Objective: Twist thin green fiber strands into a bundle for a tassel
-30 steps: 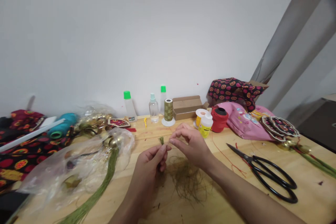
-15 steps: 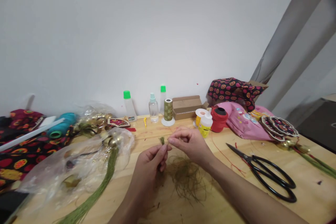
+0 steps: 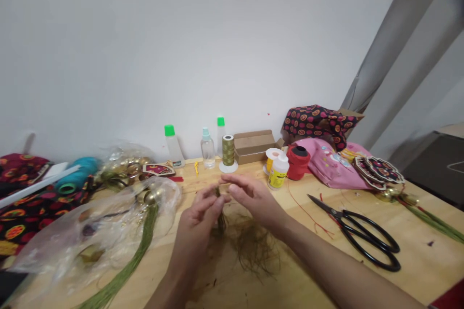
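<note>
A small bundle of green threads [image 3: 221,223] hangs upright over the table, its loose ends fanning downward. My left hand [image 3: 201,215] is closed around the bundle, thumb in front and fingers behind. Just right of the bundle's top is my right hand [image 3: 255,198], with fingers stretched out and thumb apart; its fingertips are close to the bundle, and whether they touch it is unclear. Beneath my hands a loose tangle of green thread clippings [image 3: 255,246] lies on the wooden table [image 3: 290,256].
Black scissors [image 3: 357,231] lie at the right. Behind stand a green thread spool [image 3: 228,150], a glue bottle [image 3: 279,171], a red thread cone [image 3: 298,161] and a cardboard box [image 3: 254,146]. At left are a plastic bag [image 3: 54,236] and a long green tassel [image 3: 136,256].
The bundle now hangs with its threads downward, where before a short tuft pointed up from my left fingers. My right hand's pinch has opened into stretched fingers. The view has shifted slightly.
</note>
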`<state>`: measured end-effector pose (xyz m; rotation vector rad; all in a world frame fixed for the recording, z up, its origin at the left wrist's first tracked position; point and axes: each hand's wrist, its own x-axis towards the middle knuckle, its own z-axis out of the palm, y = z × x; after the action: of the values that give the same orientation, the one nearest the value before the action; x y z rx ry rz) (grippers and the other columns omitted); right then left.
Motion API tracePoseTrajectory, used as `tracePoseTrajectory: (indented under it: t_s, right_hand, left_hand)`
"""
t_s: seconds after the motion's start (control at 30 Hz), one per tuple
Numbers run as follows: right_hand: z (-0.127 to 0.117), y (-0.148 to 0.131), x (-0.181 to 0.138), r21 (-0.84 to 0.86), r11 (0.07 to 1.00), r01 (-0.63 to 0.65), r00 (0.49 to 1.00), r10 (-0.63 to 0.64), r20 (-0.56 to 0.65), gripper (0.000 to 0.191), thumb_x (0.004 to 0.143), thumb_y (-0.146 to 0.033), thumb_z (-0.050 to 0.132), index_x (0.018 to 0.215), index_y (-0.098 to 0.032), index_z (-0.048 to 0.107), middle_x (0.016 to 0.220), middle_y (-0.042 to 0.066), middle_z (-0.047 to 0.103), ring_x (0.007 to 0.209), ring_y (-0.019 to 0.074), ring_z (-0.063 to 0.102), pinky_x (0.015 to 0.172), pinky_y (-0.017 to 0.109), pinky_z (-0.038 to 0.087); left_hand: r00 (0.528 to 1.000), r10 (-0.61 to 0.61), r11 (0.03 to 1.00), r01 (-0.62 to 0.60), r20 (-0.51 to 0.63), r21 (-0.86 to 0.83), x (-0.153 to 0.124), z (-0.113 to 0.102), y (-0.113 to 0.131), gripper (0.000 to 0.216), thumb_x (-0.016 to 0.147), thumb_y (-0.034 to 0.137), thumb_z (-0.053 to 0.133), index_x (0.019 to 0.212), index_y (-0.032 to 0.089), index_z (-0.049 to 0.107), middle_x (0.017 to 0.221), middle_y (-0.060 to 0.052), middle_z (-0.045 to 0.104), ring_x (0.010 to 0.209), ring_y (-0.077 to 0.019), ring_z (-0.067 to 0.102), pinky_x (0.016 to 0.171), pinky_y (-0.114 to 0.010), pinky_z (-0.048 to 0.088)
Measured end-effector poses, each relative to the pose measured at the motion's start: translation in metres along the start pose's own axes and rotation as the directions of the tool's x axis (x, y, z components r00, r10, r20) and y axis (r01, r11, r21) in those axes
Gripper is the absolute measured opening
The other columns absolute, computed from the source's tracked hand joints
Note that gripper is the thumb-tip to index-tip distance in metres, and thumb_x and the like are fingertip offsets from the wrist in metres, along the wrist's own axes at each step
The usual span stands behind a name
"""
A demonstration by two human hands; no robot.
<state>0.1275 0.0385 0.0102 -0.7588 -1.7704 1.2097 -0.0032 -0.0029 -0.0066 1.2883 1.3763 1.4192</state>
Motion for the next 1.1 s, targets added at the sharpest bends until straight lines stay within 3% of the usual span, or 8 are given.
tracePoseTrajectory:
  t_s: [0.13,0.27,0.37,0.47,0.6,0.73,0.93,1.1]
  right_hand:
    - [0.018,0.005,-0.007,-0.067,0.986,0.155,0.963,-0.136,0.234,0.020,0.083,-0.022,0.041,0.094,-0.017,0.057,0.088,0.002,0.060,0.083,0.0128,0.053,0.072,0.023,0.040]
    - [0.019,0.016,-0.008,-0.386,0.878,0.282,0.944,-0.183,0.274,0.026,0.084,-0.022,0.040,0.071,-0.015,0.061,0.059,-0.001,0.058,0.059,0.0101,0.051,0.062,0.021,0.036]
    - [0.011,0.022,-0.005,-0.518,0.776,0.360,0.913,-0.179,0.367,0.025,0.084,-0.025,0.042,0.075,-0.017,0.064,0.054,-0.001,0.061,0.058,0.0106,0.052,0.065,0.022,0.035]
    - [-0.001,0.023,-0.001,-0.604,0.669,0.434,0.868,-0.132,0.478,0.018,0.080,-0.021,0.049,0.079,-0.020,0.066,0.060,0.000,0.066,0.061,0.0125,0.054,0.066,0.023,0.035]
    - [-0.025,0.013,0.004,-0.720,0.576,0.387,0.875,0.015,0.483,0.016,0.076,-0.017,0.052,0.076,-0.020,0.068,0.067,0.003,0.068,0.065,0.0147,0.057,0.062,0.024,0.037]
    - [-0.043,-0.002,0.003,-0.698,0.642,0.317,0.901,0.026,0.433,0.017,0.071,-0.016,0.057,0.084,-0.019,0.067,0.081,0.005,0.068,0.076,0.0156,0.059,0.067,0.024,0.040]
    - [-0.041,-0.003,-0.009,-0.489,0.711,0.504,0.694,0.003,0.720,0.017,0.059,-0.022,0.069,0.076,-0.021,0.069,0.080,0.002,0.064,0.074,0.0133,0.056,0.063,0.019,0.041]
    - [-0.068,0.009,-0.007,-0.663,0.659,0.355,0.871,0.023,0.490,0.011,0.060,-0.010,0.067,0.067,-0.018,0.069,0.076,0.002,0.062,0.075,0.0146,0.055,0.065,0.022,0.040]
  left_hand:
    - [0.996,-0.047,0.981,0.031,-0.079,-0.192,0.001,-0.003,0.003,0.013,0.069,0.029,0.059,0.072,0.020,0.068,0.119,-0.003,0.052,0.112,-0.0196,0.039,0.092,-0.028,0.028]
    - [0.988,-0.155,0.723,0.100,-0.019,-0.684,0.008,-0.013,0.009,0.012,0.074,0.019,0.054,0.073,0.014,0.065,0.079,-0.003,0.065,0.072,-0.0116,0.059,0.077,-0.027,0.045]
    - [0.994,-0.076,0.515,-0.030,-0.081,-0.857,0.014,-0.032,0.016,0.018,0.078,0.005,0.043,0.073,0.011,0.060,0.053,0.005,0.054,0.042,-0.0015,0.048,0.058,-0.016,0.048]
    - [0.998,0.000,0.370,-0.057,-0.061,-0.927,0.018,-0.052,0.022,0.024,0.084,0.007,0.033,0.075,0.012,0.055,0.052,0.005,0.047,0.039,-0.0013,0.042,0.036,-0.008,0.037]
    - [0.995,-0.045,0.375,-0.069,-0.092,-0.925,0.019,-0.067,0.025,0.026,0.086,0.010,0.029,0.077,0.015,0.053,0.051,0.005,0.045,0.036,-0.0025,0.038,0.030,-0.011,0.030]
    - [0.988,-0.118,0.398,-0.044,-0.099,-0.916,0.019,-0.063,0.026,0.030,0.086,0.008,0.025,0.074,0.014,0.053,0.049,0.005,0.043,0.034,-0.0023,0.035,0.028,-0.011,0.026]
    - [0.990,-0.139,0.423,0.024,-0.039,-0.906,0.018,-0.054,0.020,0.027,0.085,0.006,0.029,0.076,0.012,0.054,0.050,0.005,0.043,0.034,-0.0014,0.036,0.028,-0.009,0.027]
    - [0.985,-0.174,0.504,0.077,-0.014,-0.860,0.016,-0.046,0.014,0.019,0.081,0.007,0.038,0.075,0.011,0.055,0.052,0.006,0.041,0.034,-0.0004,0.035,0.027,-0.008,0.027]
